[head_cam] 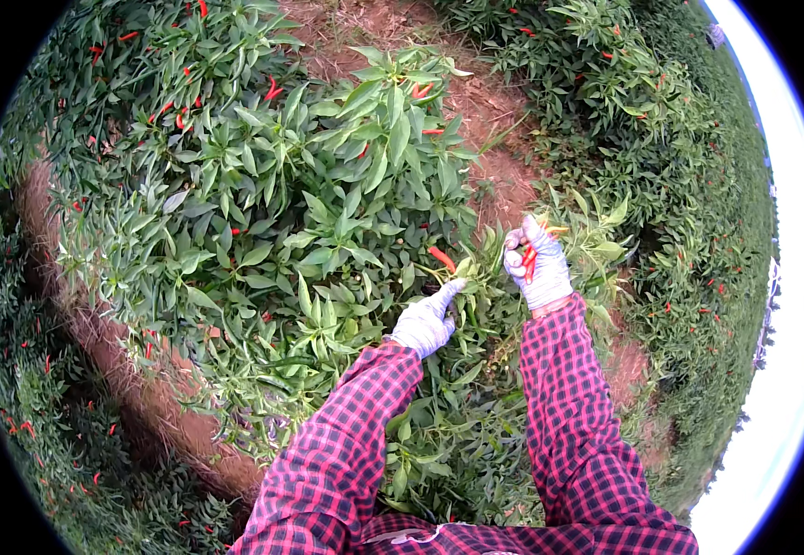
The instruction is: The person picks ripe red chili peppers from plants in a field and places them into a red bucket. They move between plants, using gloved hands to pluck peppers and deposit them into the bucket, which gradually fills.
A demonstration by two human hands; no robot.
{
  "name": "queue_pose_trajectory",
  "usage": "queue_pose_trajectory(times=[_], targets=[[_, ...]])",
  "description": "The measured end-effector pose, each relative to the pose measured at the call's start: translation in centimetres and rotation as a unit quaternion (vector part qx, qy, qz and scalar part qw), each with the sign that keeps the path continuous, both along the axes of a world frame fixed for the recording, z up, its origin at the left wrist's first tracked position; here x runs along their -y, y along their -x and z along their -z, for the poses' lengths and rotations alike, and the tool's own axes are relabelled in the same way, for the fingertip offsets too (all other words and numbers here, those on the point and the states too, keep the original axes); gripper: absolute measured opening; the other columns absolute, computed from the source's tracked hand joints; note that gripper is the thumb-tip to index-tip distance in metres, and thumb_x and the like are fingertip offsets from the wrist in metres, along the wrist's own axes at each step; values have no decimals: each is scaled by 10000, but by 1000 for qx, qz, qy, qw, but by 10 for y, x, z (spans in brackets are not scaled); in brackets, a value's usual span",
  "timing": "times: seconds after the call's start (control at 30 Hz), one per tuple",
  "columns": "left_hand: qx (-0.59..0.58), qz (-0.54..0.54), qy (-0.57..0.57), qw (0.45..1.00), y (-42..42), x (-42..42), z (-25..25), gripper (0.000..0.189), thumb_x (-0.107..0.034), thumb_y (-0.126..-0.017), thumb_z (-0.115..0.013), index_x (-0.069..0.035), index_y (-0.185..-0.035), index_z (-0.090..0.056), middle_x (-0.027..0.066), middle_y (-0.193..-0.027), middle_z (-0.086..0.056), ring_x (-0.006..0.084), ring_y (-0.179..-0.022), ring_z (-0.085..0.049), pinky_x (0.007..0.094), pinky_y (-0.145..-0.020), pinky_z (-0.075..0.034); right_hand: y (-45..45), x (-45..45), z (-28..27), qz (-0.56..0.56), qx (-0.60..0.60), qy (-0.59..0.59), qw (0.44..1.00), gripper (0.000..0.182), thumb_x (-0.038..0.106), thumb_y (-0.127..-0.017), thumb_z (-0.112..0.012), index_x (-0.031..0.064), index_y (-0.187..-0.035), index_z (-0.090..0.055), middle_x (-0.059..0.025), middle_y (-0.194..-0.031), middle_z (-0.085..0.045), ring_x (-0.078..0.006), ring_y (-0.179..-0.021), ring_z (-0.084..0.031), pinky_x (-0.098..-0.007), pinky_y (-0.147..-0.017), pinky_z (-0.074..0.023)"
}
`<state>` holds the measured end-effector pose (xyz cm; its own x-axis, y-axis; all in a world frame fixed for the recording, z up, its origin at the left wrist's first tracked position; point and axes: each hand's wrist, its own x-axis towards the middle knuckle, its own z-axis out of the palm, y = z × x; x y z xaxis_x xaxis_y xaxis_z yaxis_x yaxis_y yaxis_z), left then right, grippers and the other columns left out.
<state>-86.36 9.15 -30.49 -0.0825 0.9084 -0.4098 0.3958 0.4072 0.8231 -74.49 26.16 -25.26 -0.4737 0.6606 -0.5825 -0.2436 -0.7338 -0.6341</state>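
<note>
Both hands wear pale knitted work gloves, over a chili pepper plant (346,229). My left hand (428,320) touches a leafy stem at the middle, thumb and finger at the leaves; whether it pinches the stem is hard to tell. A red chili pepper (442,259) stands just above its fingertips. To the right, my right hand (539,263) is curled around several picked-looking red chili peppers (529,262), their ends poking out between the fingers. Leafy shoots (600,243) lie beside and behind that hand.
More chili plants with red fruit grow in a row at the right (652,173) and at the lower left (48,416). Strips of reddish soil with dry straw run between the rows, at the top (499,139) and left (166,416). Green chili peppers (291,361) hang low among leaves.
</note>
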Motion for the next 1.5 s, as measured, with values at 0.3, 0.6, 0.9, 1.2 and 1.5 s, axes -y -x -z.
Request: queue_pose_trajectory(times=[0.3,0.6,0.9,1.2,1.5], targets=[[3,31,-26,999,-24,7,25,457,-174,-720,-556,-81,-1148,-427,147,-1053,-538,331,-952,-521,398,-820,-423,86,16,103,-567,597,-437,361,271,310,-693,-623,66,-809,-639,-125,-796,-629,-306,-754,-604,-417,-678,-470],[30,35,-49,998,-11,20,17,471,-66,-729,-515,-139,-1184,-420,124,-1075,-539,303,-992,-518,384,-841,-418,70,8,81,-431,375,-210,793,238,226,-665,-711,18,-728,-613,-68,-630,-589,-170,-525,-525,-298,-497,-420],[54,78,-2,996,-12,35,19,503,-78,-705,-546,-157,-1187,-427,107,-1071,-515,291,-1028,-487,391,-873,-387,3,-7,100,23,9,144,989,208,221,-821,-552,42,-902,-486,-148,-799,-606,-252,-596,-605,-247,-362,-465],[12,35,-86,996,-12,49,24,381,3,-741,-512,-97,-1108,-520,115,-908,-581,277,-862,-571,331,-762,-457,7,45,83,-145,150,88,974,198,97,-754,-641,17,-914,-556,-77,-747,-599,-163,-606,-600,-221,-411,-446],[347,-324,-118,872,4,-11,-114,189,-58,-792,-602,-17,-969,-552,16,-824,-583,65,-705,-523,211,-658,-446,-3,45,-64,-393,137,-150,897,200,213,-685,-698,60,-780,-609,-1,-558,-567,-60,-398,-472,-204,-348,-338]])
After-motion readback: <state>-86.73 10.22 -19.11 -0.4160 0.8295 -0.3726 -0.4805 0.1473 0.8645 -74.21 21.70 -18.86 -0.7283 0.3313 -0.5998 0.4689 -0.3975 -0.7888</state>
